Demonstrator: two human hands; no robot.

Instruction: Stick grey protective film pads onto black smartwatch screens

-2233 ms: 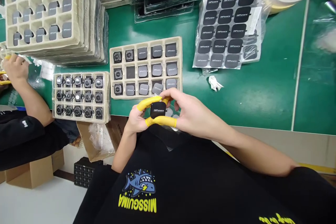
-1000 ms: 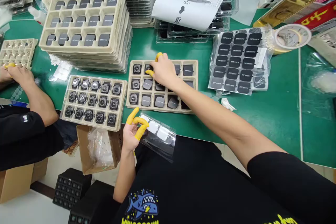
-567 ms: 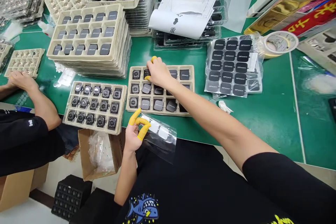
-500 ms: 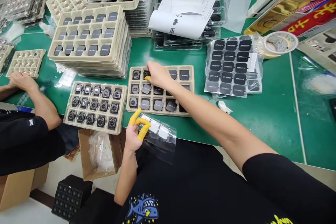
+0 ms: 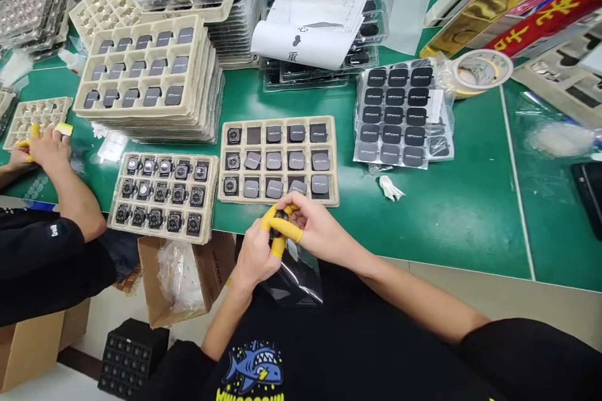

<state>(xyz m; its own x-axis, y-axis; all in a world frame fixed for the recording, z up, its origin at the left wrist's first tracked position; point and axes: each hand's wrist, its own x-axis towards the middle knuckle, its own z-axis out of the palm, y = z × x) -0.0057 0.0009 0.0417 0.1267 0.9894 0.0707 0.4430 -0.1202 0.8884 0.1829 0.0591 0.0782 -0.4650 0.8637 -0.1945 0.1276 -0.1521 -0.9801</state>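
Note:
My left hand [image 5: 258,252] and my right hand [image 5: 320,230] meet in front of the tray, yellow finger cots on several fingers. Between their fingertips is a small dark smartwatch body [image 5: 280,220], partly covered by the fingers. A clear film sheet [image 5: 301,279] with whitish square pieces hangs from my left hand. Just beyond, a beige tray [image 5: 278,205] holds watch bodies in its left column and dark square labelled pieces in most other pockets. One pocket in its back row [image 5: 254,136] shows no watch.
A second tray of watches [image 5: 162,197] lies to the left, before a tall tray stack [image 5: 145,125]. Sheets of dark squares [image 5: 395,116] and a tape roll [image 5: 482,72] lie right. A co-worker's hands [image 5: 44,150] work at far left. An open carton [image 5: 174,282] stands below the table edge.
My right hand has come back from the tray's back row to my left hand, bringing a watch body out of its pocket. The film sheet now hangs lower.

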